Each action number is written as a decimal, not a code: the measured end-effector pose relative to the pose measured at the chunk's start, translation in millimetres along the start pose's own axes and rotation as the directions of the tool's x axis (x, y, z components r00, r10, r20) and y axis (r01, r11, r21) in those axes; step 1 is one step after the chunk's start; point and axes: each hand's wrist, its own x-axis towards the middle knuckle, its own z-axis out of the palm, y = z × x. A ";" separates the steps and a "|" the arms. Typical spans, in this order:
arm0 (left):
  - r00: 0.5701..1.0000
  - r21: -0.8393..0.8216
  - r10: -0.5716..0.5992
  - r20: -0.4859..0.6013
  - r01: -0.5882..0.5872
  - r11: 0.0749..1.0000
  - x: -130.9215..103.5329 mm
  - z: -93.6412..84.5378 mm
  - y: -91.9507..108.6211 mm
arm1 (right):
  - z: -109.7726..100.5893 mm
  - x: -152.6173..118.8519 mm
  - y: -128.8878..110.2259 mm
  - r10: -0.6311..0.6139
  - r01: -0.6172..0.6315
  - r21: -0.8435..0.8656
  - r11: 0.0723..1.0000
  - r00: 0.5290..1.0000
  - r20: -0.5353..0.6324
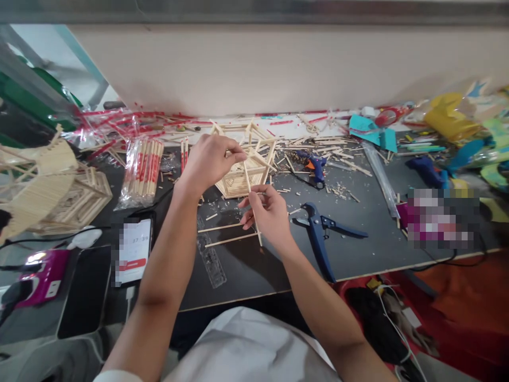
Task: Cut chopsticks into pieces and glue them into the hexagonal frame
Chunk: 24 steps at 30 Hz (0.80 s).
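A wooden chopstick (pixel 247 178) slants between my hands, gripped along its middle by my right hand (pixel 270 213). My left hand (pixel 212 161) is closed in a pinch at its upper end; what lies between those fingertips is too small to make out. Just behind them stands a many-sided frame of stacked wooden sticks (pixel 228 189), partly hidden by my left hand. Two loose chopsticks (pixel 220 229) lie on the dark table, reaching under my right hand. Beside them is a clear plastic ruler (pixel 212 262).
A blue-handled cutter (pixel 317 239) and a blue glue gun (pixel 317 167) lie on the right. Left are wrapped chopsticks (pixel 145 172), a lit phone (pixel 135 246), a dark phone (pixel 85 289) and another stick structure (pixel 87 199). Stick scraps (pixel 342 156) litter the back of the table (pixel 254 281).
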 end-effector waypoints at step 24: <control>1.000 -0.044 -0.020 0.013 0.021 0.999 -2.0 2.4 -2.0 | 6.1 13.3 -10.2 0.145 -0.149 0.102 0.984 0.989 0.040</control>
